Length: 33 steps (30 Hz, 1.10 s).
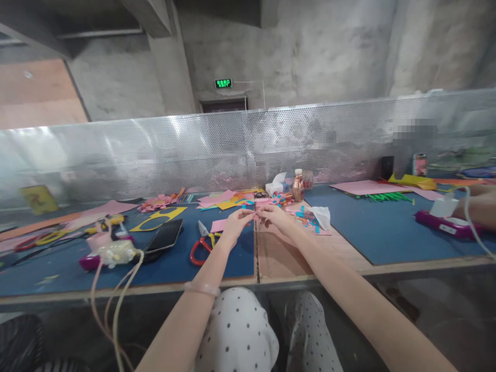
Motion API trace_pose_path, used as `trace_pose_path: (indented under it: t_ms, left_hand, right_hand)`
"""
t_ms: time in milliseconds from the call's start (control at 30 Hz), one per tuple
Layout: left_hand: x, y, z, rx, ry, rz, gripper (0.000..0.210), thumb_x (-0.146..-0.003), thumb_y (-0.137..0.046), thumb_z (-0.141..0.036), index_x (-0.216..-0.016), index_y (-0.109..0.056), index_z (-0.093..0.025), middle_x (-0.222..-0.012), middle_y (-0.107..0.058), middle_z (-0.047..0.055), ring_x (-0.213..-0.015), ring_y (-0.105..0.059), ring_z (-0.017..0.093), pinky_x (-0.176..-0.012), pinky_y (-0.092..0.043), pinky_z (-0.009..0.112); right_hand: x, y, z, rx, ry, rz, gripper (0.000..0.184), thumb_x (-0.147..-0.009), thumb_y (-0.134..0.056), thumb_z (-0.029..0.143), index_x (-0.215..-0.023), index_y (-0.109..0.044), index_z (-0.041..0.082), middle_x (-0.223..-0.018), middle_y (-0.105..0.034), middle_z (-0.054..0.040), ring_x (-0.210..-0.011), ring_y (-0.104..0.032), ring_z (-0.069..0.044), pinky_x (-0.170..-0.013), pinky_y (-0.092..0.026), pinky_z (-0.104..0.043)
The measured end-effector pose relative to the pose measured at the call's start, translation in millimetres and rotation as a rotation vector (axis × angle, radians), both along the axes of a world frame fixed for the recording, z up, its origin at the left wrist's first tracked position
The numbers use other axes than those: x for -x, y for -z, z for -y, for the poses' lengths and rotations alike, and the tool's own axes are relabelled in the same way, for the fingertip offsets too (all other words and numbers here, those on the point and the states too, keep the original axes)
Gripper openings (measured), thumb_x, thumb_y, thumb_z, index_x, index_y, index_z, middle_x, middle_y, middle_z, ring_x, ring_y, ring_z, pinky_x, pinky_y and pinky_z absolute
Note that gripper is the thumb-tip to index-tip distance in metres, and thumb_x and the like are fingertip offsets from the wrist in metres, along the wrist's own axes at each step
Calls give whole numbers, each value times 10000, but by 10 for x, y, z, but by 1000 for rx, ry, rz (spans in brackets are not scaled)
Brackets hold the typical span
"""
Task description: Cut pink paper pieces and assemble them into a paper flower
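My left hand (pixel 236 226) and my right hand (pixel 276 218) meet over the seam between the blue and wooden table tops, fingertips pinched together. Between them is a small pink paper piece (pixel 256 215), mostly covered by the fingers. Left of my left hand lies a pair of scissors (pixel 200 251) with red and yellow handles, beside a pink paper sheet (pixel 219 225). Just past my right hand, small blue, orange and pink paper scraps (pixel 306 219) are scattered near a crumpled white tissue (pixel 321 216).
A black phone (pixel 166 235) and a purple-and-white power strip (pixel 112 253) with cables lie to the left. Yellow cut-out paper (pixel 158 219) and a pink paper flower (pixel 157 202) are behind them. A bottle (pixel 298 186) stands at the back. Another person's hand (pixel 476 206) is at far right.
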<state>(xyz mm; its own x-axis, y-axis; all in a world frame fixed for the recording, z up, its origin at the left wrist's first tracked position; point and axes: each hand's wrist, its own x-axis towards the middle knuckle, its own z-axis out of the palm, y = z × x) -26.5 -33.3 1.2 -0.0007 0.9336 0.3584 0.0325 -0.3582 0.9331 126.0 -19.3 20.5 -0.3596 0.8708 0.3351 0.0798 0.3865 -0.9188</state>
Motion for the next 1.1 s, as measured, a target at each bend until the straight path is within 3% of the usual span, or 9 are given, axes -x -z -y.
trace_pose_path:
  t_ms: [400, 1100]
  left_hand:
    - [3, -3, -6, 51, 15, 64, 295, -561, -700, -350, -780, -647, -162, -777, -665, 46, -758, -599, 172, -673, -446, 278]
    - [7, -16, 12, 93, 38, 116, 239, -565, -697, -299, -756, -641, -168, -790, -659, 43, -772, -595, 167, -649, -433, 258]
  right_hand:
    - [-2, 48, -72, -56, 3, 10, 77, -698, -568, 215, -665, -584, 148, -554, -543, 14, -481, -501, -70, -395, -391, -157]
    - [0, -36, 52, -94, 3, 56, 138, -712, -584, 274, -689, -588, 138, -601, -551, 16, -459, -471, -58, -421, -374, -178]
